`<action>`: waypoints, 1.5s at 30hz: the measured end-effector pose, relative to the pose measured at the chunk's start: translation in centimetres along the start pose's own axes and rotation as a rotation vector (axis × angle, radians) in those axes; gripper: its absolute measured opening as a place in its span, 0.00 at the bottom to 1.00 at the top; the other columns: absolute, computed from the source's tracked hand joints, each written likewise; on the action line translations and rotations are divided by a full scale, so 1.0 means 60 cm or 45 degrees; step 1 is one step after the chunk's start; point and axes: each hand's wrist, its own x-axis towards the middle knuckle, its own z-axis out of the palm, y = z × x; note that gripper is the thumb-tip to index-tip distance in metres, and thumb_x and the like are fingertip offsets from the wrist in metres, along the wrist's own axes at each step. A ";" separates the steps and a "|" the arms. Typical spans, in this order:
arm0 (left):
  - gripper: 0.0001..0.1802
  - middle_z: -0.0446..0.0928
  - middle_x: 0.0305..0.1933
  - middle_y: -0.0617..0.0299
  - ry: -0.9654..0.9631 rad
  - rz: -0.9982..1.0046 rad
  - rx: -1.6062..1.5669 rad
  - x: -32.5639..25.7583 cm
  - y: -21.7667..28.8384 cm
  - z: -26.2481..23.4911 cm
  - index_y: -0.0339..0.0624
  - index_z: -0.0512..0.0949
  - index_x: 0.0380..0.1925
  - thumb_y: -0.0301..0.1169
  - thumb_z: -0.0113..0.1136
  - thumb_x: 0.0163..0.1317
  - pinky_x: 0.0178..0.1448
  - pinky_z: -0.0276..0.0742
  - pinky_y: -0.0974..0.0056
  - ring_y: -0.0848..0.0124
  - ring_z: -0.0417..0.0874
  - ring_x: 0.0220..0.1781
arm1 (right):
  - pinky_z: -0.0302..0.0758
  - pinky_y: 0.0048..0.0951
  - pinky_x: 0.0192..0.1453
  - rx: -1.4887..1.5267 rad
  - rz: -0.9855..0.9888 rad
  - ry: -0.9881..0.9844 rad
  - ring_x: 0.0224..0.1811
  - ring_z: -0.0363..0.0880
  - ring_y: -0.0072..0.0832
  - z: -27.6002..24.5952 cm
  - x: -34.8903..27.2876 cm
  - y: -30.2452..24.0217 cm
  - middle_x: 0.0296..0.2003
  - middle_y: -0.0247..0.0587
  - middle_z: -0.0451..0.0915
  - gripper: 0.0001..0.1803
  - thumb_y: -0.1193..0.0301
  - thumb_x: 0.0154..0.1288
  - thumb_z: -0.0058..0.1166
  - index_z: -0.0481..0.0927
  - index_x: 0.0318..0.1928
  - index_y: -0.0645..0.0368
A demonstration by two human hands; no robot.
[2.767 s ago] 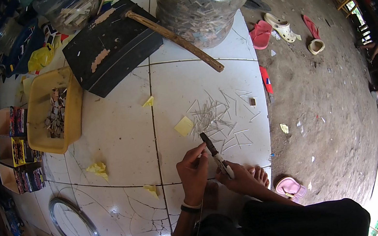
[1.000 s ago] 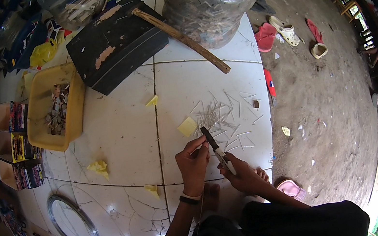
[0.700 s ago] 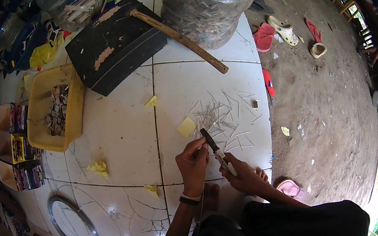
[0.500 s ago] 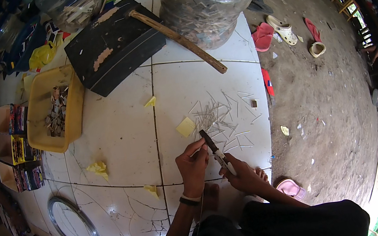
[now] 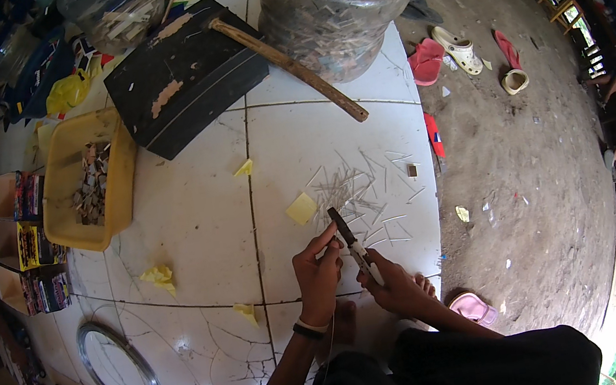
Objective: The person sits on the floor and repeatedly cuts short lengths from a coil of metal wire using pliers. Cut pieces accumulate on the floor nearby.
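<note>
My right hand [image 5: 395,283] is closed round the pale handles of a pair of cutting pliers [image 5: 345,231], whose dark jaws point away from me. Close beside the jaws, my left hand [image 5: 317,275] pinches a thin wire [image 5: 333,328], which trails down past the wrist toward my lap. The wire's end at the jaws is too fine to make out. Just beyond the tool lies a loose scatter of short, straight wire pieces [image 5: 347,187] on the white tiles. A yellow paper square [image 5: 300,209] borders the scatter on its left, and a small brown block [image 5: 412,170] sits at its right.
A wire coil [image 5: 121,368] lies at lower left. Farther left stand a yellow tub [image 5: 54,198] of small pieces and boxes of packets [image 5: 36,241]. A hammer [image 5: 298,70] rests on a black case [image 5: 183,76] beside a large clear bag [image 5: 337,13]. Footwear [image 5: 458,50] lies on the dirt floor.
The pliers' jaws and my left hand have shifted very slightly to the right. Both hands keep the same grip, and the wire pieces look unchanged.
</note>
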 end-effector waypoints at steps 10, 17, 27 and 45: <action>0.21 0.76 0.40 0.71 -0.054 0.009 -0.013 -0.005 0.000 -0.009 0.41 0.80 0.64 0.24 0.58 0.73 0.28 0.61 0.76 0.85 0.66 0.28 | 0.75 0.53 0.57 0.002 0.052 -0.005 0.56 0.79 0.66 0.003 -0.002 -0.004 0.49 0.70 0.82 0.27 0.72 0.73 0.53 0.64 0.69 0.65; 0.21 0.76 0.41 0.71 -0.026 0.055 0.096 -0.013 -0.013 -0.005 0.40 0.80 0.64 0.21 0.57 0.71 0.29 0.65 0.76 0.84 0.68 0.29 | 0.78 0.50 0.53 0.043 0.215 -0.012 0.47 0.84 0.58 0.009 -0.004 -0.001 0.42 0.61 0.84 0.18 0.66 0.69 0.60 0.79 0.53 0.65; 0.22 0.78 0.39 0.68 0.093 0.276 0.256 -0.009 -0.066 -0.015 0.36 0.81 0.61 0.16 0.54 0.68 0.35 0.68 0.75 0.83 0.70 0.32 | 0.76 0.54 0.63 -0.145 0.380 -0.127 0.58 0.79 0.62 0.033 0.025 0.055 0.50 0.72 0.82 0.28 0.58 0.63 0.61 0.82 0.56 0.66; 0.17 0.81 0.35 0.69 0.204 0.085 0.178 -0.007 -0.027 -0.032 0.39 0.83 0.59 0.23 0.60 0.72 0.28 0.66 0.75 0.84 0.70 0.25 | 0.77 0.47 0.51 0.023 0.243 -0.014 0.47 0.84 0.57 0.029 0.026 0.041 0.41 0.61 0.84 0.20 0.61 0.74 0.55 0.76 0.57 0.61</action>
